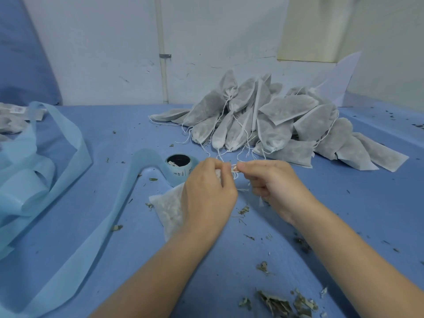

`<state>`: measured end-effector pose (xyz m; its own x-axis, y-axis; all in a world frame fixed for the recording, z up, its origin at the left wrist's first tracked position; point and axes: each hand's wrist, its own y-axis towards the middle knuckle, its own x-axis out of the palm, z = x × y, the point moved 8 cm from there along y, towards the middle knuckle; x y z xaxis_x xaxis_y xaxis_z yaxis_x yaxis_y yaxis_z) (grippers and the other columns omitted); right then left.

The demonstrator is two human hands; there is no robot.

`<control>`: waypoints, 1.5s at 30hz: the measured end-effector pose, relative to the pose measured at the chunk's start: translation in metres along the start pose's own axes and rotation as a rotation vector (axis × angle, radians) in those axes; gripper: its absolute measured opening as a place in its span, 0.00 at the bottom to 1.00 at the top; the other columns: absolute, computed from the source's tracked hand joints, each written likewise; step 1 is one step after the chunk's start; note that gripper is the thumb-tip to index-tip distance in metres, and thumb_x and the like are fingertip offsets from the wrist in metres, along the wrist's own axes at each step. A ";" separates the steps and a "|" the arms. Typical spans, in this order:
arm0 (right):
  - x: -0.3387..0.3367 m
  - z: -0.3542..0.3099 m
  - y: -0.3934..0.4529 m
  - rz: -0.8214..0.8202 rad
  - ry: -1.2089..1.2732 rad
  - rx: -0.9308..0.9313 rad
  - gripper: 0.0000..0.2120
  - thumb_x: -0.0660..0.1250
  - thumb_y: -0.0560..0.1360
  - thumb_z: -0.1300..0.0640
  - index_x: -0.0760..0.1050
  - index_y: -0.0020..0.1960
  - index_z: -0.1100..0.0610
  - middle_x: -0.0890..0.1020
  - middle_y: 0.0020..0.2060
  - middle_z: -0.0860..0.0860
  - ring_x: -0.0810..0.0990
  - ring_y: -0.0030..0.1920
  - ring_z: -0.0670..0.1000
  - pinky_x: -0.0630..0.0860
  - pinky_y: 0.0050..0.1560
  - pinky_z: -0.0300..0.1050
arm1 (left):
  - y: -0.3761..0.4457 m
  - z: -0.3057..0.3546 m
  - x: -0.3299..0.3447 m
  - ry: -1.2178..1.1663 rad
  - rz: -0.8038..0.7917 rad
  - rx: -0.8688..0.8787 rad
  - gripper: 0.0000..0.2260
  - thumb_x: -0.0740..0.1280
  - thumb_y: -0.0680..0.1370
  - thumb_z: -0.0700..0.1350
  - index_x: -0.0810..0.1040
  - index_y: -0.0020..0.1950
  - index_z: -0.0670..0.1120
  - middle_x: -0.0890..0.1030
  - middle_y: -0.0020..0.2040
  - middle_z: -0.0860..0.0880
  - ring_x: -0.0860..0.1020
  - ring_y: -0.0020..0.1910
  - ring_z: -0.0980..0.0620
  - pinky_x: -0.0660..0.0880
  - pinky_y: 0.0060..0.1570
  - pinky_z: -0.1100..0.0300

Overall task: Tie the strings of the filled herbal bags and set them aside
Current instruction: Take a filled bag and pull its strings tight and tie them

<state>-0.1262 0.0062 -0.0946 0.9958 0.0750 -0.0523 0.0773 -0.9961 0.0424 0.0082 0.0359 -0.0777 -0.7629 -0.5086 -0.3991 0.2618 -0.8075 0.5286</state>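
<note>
We find a single view, taken from a wide-angle camera worn on the person's head. It looks forward and steeply down onto the blue counter (pixel 344 203), with both forearms entering from the bottom edge. The left hand (pixel 207 191) and right hand (pixel 275 187) sit close to the lens, just below frame centre. The pile of filled bags (pixel 275 120) lies farther off, at mid-height, against the white wall (pixel 103 53) that closes the upper half. Straight lines bow toward the edges, consistent with the wide lens. There is no second view, so nothing overlaps.
</note>
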 end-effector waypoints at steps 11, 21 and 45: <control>0.036 0.018 -0.007 -0.182 0.610 0.295 0.05 0.66 0.66 0.59 0.80 0.36 0.59 0.63 0.25 0.45 0.56 0.21 0.42 0.53 0.21 0.32 | 0.002 0.005 -0.010 -0.202 0.011 -0.023 0.04 0.65 0.77 0.38 0.75 0.48 0.46 0.78 0.44 0.53 0.75 0.47 0.55 0.68 0.50 0.65; 0.018 0.019 -0.003 -0.038 0.487 0.263 0.08 0.65 0.75 0.61 0.75 0.37 0.59 0.63 0.25 0.46 0.56 0.21 0.42 0.53 0.20 0.33 | -0.011 0.027 -0.024 0.088 0.247 0.332 0.04 0.71 0.72 0.42 0.84 0.41 0.42 0.82 0.43 0.48 0.76 0.47 0.44 0.72 0.50 0.54; 0.018 -0.003 -0.006 0.112 0.140 -0.156 0.07 0.62 0.80 0.56 0.75 0.47 0.59 0.84 0.43 0.62 0.82 0.49 0.62 0.75 0.59 0.54 | 0.009 0.002 -0.003 -0.083 -0.101 -0.127 0.05 0.65 0.77 0.49 0.76 0.41 0.56 0.70 0.50 0.61 0.62 0.64 0.56 0.54 0.57 0.64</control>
<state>-0.1088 0.0138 -0.0926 0.9948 -0.0187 0.0999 -0.0380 -0.9802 0.1942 0.0119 0.0310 -0.0699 -0.8338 -0.4006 -0.3799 0.2497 -0.8874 0.3876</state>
